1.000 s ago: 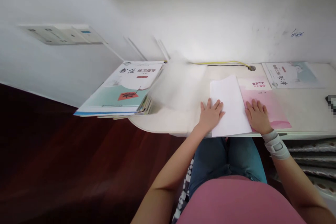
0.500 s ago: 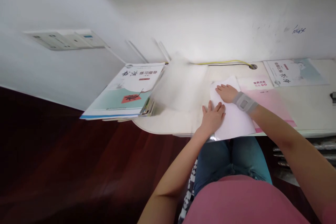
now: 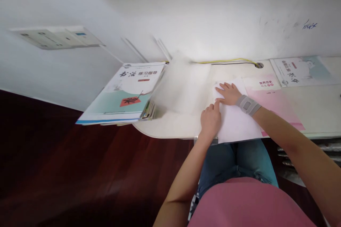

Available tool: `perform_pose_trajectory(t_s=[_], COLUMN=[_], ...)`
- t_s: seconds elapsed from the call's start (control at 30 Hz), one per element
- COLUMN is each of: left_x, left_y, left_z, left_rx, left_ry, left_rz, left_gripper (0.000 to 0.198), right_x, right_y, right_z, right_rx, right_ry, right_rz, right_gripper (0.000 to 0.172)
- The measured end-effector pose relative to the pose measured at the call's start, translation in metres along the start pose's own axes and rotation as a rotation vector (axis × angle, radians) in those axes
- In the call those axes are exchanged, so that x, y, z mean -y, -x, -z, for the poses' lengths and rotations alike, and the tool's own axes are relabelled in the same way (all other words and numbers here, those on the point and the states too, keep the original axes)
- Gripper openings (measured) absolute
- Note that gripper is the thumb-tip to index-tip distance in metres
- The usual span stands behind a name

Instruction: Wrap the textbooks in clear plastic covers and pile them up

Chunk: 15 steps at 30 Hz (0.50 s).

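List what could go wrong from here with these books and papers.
The white page might crease or shift: the right hand lies flat on it, the left hand is at its left side, and its lower edge pokes past the desk.
The stack of books juts over the desk's left end, so a bump could perhaps tip it off.

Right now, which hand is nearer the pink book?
Right: the right hand is on the white paper, just left of the pink book; the left hand is farther left, at the paper's left edge.
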<state>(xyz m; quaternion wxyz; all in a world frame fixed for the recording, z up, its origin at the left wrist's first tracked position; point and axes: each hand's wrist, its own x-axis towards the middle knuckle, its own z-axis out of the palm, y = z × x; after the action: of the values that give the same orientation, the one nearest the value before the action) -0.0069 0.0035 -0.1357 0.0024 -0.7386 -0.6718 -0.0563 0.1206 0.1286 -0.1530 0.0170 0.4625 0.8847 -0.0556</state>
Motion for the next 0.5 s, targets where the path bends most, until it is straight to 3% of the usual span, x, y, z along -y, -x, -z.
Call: perform_pose_trajectory(t_s=[0.2,0.5], left_x=[0.006,0.0], left_y=[0.004,0.007], left_z=[-0.014,-0.008], left_rx=[-0.175,-0.117], left_ry=[0.051,0.047], left_rz=[-0.048,-0.126], left_gripper=[0.039,0.038], right_x=[0.004,0.006], right_y=[-0.006,-0.016], right_z=[0.008,0.007], right_rx=[-0.089,-0.121], right_ry=[0.041,0.109], right_rz=[-0.005,0.001], right_gripper=[0.061,0.064])
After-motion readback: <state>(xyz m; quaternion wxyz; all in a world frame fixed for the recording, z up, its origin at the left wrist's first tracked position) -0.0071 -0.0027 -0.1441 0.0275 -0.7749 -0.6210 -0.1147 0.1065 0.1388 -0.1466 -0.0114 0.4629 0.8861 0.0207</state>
